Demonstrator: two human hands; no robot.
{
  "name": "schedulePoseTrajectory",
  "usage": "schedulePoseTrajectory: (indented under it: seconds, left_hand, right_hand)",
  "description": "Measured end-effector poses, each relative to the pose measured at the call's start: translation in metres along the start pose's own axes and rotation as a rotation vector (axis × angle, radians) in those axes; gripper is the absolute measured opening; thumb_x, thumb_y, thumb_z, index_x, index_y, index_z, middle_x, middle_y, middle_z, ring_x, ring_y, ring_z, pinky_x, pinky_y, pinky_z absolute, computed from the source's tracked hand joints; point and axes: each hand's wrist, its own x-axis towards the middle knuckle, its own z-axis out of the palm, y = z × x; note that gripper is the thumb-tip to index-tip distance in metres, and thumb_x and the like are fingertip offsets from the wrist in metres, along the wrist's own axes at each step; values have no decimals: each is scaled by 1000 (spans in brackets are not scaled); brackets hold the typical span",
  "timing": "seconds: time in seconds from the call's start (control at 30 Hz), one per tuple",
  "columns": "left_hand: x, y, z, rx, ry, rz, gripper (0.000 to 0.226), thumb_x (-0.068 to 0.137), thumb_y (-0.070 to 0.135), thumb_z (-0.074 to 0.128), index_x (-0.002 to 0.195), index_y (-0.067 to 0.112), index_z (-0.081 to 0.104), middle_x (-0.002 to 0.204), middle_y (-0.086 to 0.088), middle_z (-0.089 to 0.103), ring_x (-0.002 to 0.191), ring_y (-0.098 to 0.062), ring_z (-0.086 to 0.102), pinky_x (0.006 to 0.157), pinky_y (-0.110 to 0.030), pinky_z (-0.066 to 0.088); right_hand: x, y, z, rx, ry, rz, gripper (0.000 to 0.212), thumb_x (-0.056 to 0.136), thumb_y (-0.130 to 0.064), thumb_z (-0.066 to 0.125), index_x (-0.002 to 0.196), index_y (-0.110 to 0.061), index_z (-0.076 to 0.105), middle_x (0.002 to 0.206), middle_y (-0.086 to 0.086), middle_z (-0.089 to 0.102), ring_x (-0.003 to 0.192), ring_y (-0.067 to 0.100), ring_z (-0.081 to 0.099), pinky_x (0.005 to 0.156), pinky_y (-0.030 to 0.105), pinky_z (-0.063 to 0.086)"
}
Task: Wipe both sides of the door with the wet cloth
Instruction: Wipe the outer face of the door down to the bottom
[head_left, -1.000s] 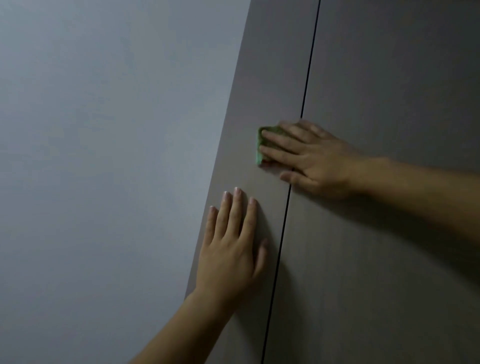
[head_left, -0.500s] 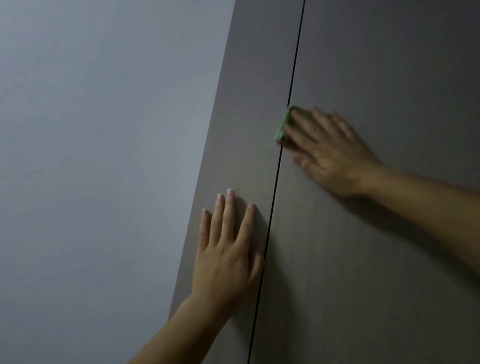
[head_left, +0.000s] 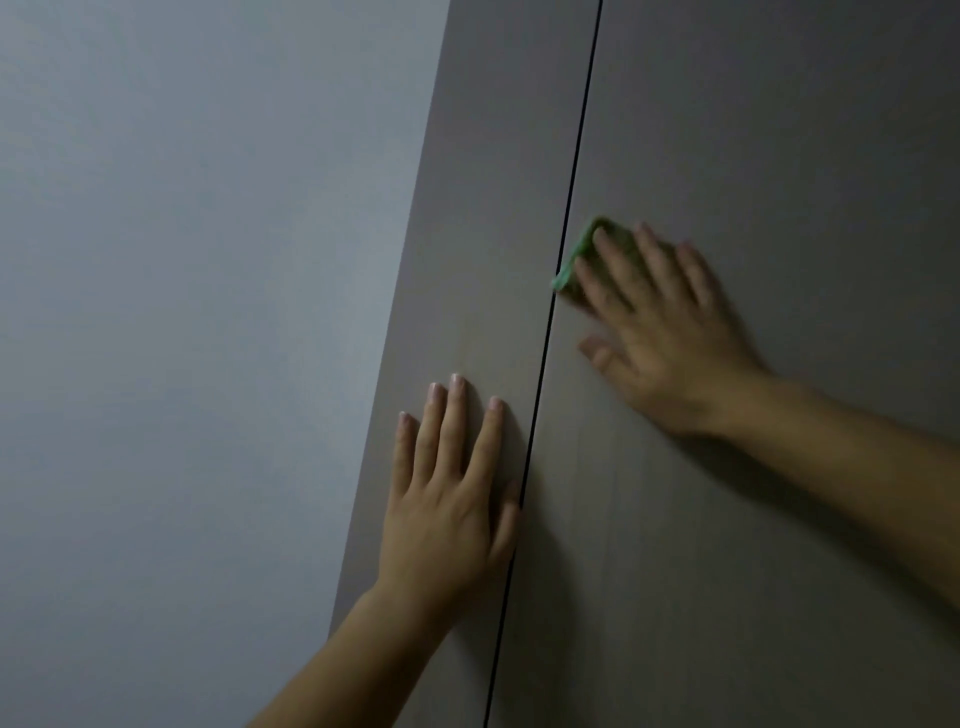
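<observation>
A brown-grey door (head_left: 753, 130) fills the right of the head view, with a dark vertical gap running down it beside a narrower panel (head_left: 483, 234). A green cloth (head_left: 574, 262) lies flat on the door just right of the gap. My right hand (head_left: 660, 327) presses it with straight, spread fingers; most of the cloth is hidden under them and the hand is blurred. My left hand (head_left: 452, 488) rests flat on the narrow panel left of the gap, fingers straight and pointing up, below the cloth.
A plain pale grey wall (head_left: 197, 312) takes up the whole left half, meeting the narrow panel along a slanted edge. Both forearms reach in from the bottom and the right.
My right hand has slid the cloth rightward, from the narrow panel across the gap onto the door, and its fingers now point more upward. My left hand stays flat in the same spot.
</observation>
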Motion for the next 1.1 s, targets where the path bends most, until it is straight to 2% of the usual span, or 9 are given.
schedulePoseTrajectory:
  seconds: [0.07, 0.2, 0.37, 0.43, 0.63, 0.83, 1.0, 1.03, 1.1]
  left_hand:
    - [-6, -1, 2, -19, 18, -4, 74, 96, 46, 38, 161, 15, 23, 170, -17, 9, 158, -33, 0, 125, -56, 7]
    - [-33, -8, 8, -15, 18, -40, 75, 95, 45, 41, 161, 14, 23, 170, -17, 8, 158, -34, 2, 124, -55, 9]
    - [-43, -14, 9, 19, -2, -64, 78, 95, 47, 41, 163, 17, 16, 171, -14, 4, 158, -31, -1, 125, -48, 4]
    - [-45, -15, 11, 25, -7, -71, 77, 97, 48, 39, 163, 16, 15, 171, -14, 5, 158, -31, 0, 125, -47, 4]
    - [-52, -30, 8, -3, -42, -16, 76, 97, 43, 41, 162, 11, 17, 169, -16, 7, 157, -35, 4, 127, -53, 15]
    - [-56, -32, 9, -14, -69, -42, 75, 99, 45, 37, 163, 15, 10, 170, -13, 0, 158, -30, -4, 128, -50, 9]
    - [-54, -14, 1, -75, -60, -146, 73, 99, 50, 29, 163, 16, 15, 171, -12, 1, 158, -27, -4, 127, -53, 11]
    - [-52, -8, -1, -83, -57, -188, 73, 99, 50, 28, 162, 15, 17, 171, -12, 2, 158, -28, -4, 127, -55, 12]
    - [-44, 4, -5, -91, -45, -239, 73, 98, 51, 28, 161, 14, 20, 170, -16, 2, 158, -30, -5, 126, -57, 8]
  right_hand:
    - [-27, -24, 13, -18, 9, -168, 74, 99, -58, 22, 162, -19, 25, 170, 9, 15, 156, 37, 13, 124, 57, 14]
    - [-48, -41, 21, -15, -78, -417, 68, 103, -59, 22, 162, -25, 20, 171, 4, 11, 158, 32, 7, 125, 55, 9]
    - [55, -66, 4, 49, -52, -301, 70, 99, -63, -2, 162, -34, -4, 170, -5, -15, 156, 23, -18, 124, 48, -15]
    - [67, -80, 5, 50, -54, -286, 73, 97, -64, -3, 162, -32, -7, 169, -4, -18, 155, 25, -22, 124, 50, -15]
    - [6, -79, 11, -68, -119, -689, 63, 102, -54, 11, 160, -31, 11, 170, 0, 7, 158, 29, 2, 127, 50, 2]
    - [42, -59, 4, 23, -26, -209, 71, 100, -60, 4, 164, -30, 4, 172, -1, -5, 158, 28, -7, 126, 50, -4]
    - [-53, -61, 23, -11, -102, -458, 68, 102, -57, 20, 162, -26, 17, 171, 4, 9, 158, 33, 4, 126, 55, 7]
    - [-56, -48, 23, -11, -99, -467, 67, 103, -56, 22, 162, -26, 20, 171, 4, 13, 158, 33, 8, 126, 54, 8]
    - [-48, -15, 19, -10, -60, -298, 67, 102, -55, 21, 162, -24, 22, 171, 4, 14, 157, 33, 11, 125, 50, 6]
